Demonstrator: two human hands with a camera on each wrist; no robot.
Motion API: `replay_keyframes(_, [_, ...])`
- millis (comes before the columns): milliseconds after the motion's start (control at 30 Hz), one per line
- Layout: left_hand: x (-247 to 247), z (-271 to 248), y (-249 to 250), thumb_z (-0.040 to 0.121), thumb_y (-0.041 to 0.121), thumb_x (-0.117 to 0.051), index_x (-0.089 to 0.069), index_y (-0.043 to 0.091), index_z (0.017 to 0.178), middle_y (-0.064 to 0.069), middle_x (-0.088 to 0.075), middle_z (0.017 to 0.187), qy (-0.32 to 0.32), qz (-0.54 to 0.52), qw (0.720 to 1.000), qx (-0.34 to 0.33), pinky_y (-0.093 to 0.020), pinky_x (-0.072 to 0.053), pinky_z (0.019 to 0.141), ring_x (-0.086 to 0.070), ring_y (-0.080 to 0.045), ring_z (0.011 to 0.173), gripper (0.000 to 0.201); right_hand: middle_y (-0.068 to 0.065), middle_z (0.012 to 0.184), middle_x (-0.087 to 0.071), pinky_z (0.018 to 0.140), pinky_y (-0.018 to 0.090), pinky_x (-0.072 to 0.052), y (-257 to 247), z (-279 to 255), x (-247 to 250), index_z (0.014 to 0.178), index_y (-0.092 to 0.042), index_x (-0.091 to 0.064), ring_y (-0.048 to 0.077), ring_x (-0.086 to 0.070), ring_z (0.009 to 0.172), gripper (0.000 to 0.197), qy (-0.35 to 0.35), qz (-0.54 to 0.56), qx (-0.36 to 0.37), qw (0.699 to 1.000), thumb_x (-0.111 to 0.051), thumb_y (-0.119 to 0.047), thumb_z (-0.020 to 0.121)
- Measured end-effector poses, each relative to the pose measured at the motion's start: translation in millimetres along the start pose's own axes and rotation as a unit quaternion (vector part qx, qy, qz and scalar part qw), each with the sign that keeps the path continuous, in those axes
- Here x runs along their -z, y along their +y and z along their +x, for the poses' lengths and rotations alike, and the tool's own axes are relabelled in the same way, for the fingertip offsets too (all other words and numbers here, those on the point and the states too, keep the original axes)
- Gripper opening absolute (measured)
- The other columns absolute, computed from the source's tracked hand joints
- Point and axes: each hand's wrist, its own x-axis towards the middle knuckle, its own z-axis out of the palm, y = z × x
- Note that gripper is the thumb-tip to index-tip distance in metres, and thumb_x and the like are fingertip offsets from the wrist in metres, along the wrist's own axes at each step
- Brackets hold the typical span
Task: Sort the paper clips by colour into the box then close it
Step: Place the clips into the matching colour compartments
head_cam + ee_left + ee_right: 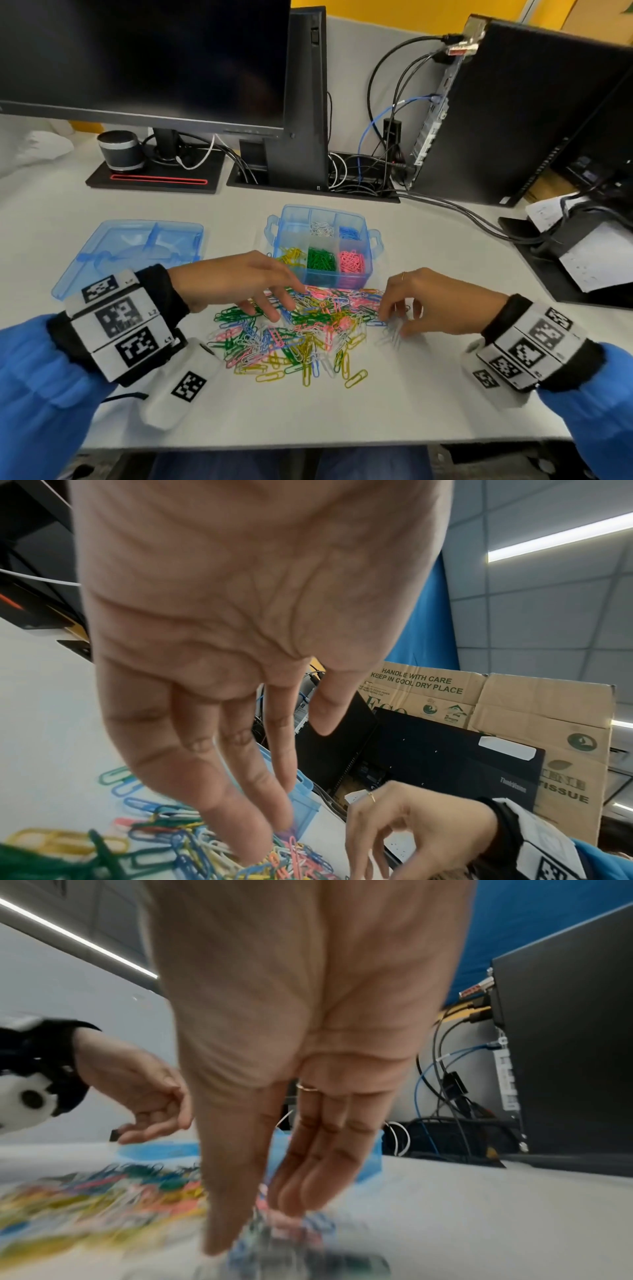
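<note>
A loose pile of mixed coloured paper clips point(294, 329) lies on the white table in front of the open blue compartment box point(346, 281). Its cells hold white point(322, 229), blue point(349, 233), yellow point(293, 255), green point(321, 259) and pink clips point(351, 261). My left hand point(274, 305) reaches down with straight fingers, and their tips point(253, 850) touch the far side of the pile. At the pile's right edge, my right hand point(394, 322) has straight fingers point(308, 1191) down on a few pale clips; that view is blurred. The blue lid point(137, 246) lies separately at the left.
A monitor point(144, 58) on its stand, a small speaker point(120, 150) and a cable slot stand behind the lid and box. At the right are a computer tower point(513, 113), trailing cables point(462, 212) and papers point(596, 260). The table's front edge runs just below the pile.
</note>
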Motion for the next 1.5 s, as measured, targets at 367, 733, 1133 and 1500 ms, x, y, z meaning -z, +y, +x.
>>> replay_keyframes(367, [-4, 3, -3, 0.101, 0.032, -0.041, -0.067, 0.027, 0.109, 0.005, -0.073, 0.099, -0.015, 0.007, 1.000, -0.002, -0.020, -0.048, 0.068, -0.071, -0.015, 0.086, 0.027, -0.007, 0.086, -0.053, 0.068, 0.016, -0.039, -1, 3, -21, 0.086, -0.016, -0.062, 0.007, -0.047, 0.077, 0.004, -0.009, -0.027, 0.057, 0.998, -0.066, -0.018, 0.087])
replay_keyframes(733, [-6, 5, -5, 0.101, 0.030, -0.041, -0.067, 0.026, 0.109, 0.003, -0.073, 0.100, -0.019, 0.004, 1.000, 0.000, -0.022, -0.046, 0.068, -0.070, -0.013, 0.082, 0.027, -0.006, 0.081, -0.054, 0.064, 0.014, -0.037, -8, 3, -25, 0.087, -0.013, -0.057, 0.007, -0.045, 0.068, 0.008, 0.003, 0.025, 0.037, 0.999, -0.064, -0.012, 0.088])
replay_keyframes(1133, [-6, 6, -5, 0.099, 0.033, -0.044, -0.067, 0.027, 0.108, 0.006, -0.073, 0.099, -0.022, 0.007, 1.000, 0.001, -0.022, -0.046, 0.069, -0.070, -0.013, 0.083, 0.025, 0.001, 0.082, -0.065, 0.070, 0.021, -0.046, -36, 14, -40, 0.091, -0.012, -0.067, 0.010, -0.055, 0.070, 0.014, 0.108, 0.053, -0.100, 0.988, -0.073, -0.020, 0.081])
replay_keyframes(1500, [-5, 5, -5, 0.101, 0.031, -0.042, -0.067, 0.026, 0.107, 0.005, -0.073, 0.099, -0.023, 0.004, 1.000, 0.000, -0.021, -0.048, 0.069, -0.071, -0.015, 0.085, 0.026, 0.004, 0.086, -0.062, 0.064, 0.011, -0.038, -40, 19, -36, 0.093, -0.015, -0.065, -0.003, -0.048, 0.064, 0.014, 0.051, 0.075, -0.026, 0.996, -0.070, -0.010, 0.081])
